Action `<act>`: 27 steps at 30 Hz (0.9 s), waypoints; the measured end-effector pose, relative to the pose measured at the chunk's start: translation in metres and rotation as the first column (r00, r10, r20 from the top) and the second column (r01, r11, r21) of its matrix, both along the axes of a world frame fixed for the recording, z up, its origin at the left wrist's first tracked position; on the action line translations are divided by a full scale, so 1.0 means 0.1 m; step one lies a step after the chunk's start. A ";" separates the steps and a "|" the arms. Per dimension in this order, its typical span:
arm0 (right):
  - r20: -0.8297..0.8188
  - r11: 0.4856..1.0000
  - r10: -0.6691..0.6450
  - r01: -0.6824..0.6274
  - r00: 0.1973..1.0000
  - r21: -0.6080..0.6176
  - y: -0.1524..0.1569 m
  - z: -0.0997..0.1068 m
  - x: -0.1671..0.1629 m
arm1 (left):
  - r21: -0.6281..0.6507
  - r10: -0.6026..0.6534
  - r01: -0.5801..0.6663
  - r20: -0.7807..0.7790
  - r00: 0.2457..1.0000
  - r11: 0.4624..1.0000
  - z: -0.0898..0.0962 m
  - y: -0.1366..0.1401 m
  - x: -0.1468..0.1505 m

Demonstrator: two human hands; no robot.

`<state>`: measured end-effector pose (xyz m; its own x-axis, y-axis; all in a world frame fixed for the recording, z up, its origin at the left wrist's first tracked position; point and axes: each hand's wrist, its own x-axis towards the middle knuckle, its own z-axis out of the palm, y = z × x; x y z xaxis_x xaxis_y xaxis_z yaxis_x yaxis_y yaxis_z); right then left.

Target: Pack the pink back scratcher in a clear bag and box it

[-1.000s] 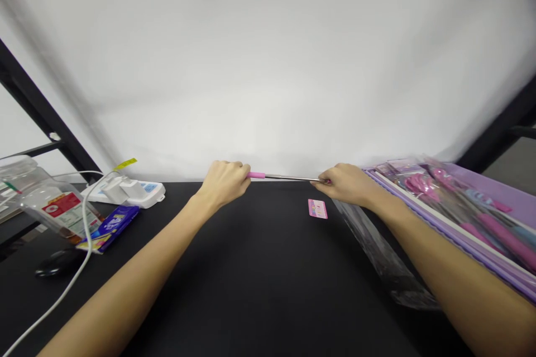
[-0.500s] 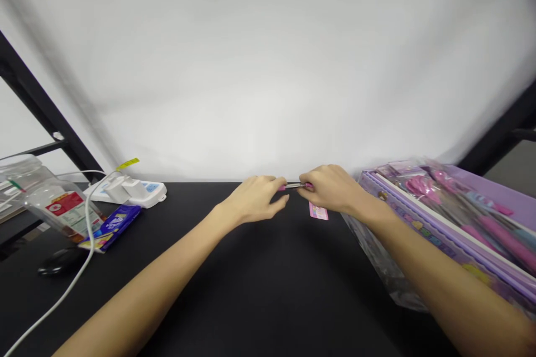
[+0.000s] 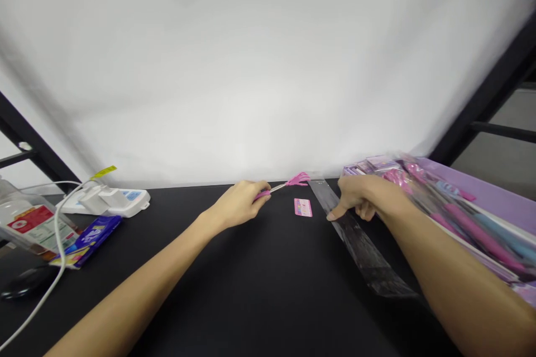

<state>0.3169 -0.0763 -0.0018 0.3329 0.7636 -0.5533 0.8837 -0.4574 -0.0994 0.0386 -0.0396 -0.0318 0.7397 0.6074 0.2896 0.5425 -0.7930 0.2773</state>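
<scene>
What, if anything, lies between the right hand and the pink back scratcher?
Only part of the clear plastic sleeve, by the right hand. The pink back scratcher, held in the left hand, points towards the sleeve's far end. The small card lies off that line, on its near side.

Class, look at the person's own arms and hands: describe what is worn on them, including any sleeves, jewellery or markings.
The left hand and right hand are ungloved, with no ring or watch visible. The left forearm and right forearm show no sleeve, bracelet or marking. Some fingertips are hidden.
</scene>
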 end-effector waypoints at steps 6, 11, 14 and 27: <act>-0.188 0.998 0.056 -0.053 0.981 0.025 0.02 -0.18 0.07 | -0.236 -0.069 0.070 0.014 0.998 0.969 0.15 -0.03 -0.05; -0.274 0.995 0.039 -0.012 0.961 0.100 0.02 -0.19 0.10 | -0.424 -0.135 0.118 -0.011 0.991 0.898 0.24 0.03 -0.16; -0.288 0.987 0.039 0.008 0.957 0.161 0.04 -0.22 0.14 | -0.437 -0.129 0.113 -0.007 0.992 0.892 0.24 0.07 -0.19; -0.616 0.834 0.430 -0.028 0.660 0.551 -0.02 0.15 -0.20 | -0.551 -0.200 0.126 -0.077 0.977 0.825 0.25 0.12 -0.27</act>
<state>0.2968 -0.0781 0.0135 -0.2169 0.9715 -0.0954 0.5217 0.0327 -0.8525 0.0115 -0.0273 -0.0066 0.8492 0.5060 -0.1510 0.4785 -0.6163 0.6255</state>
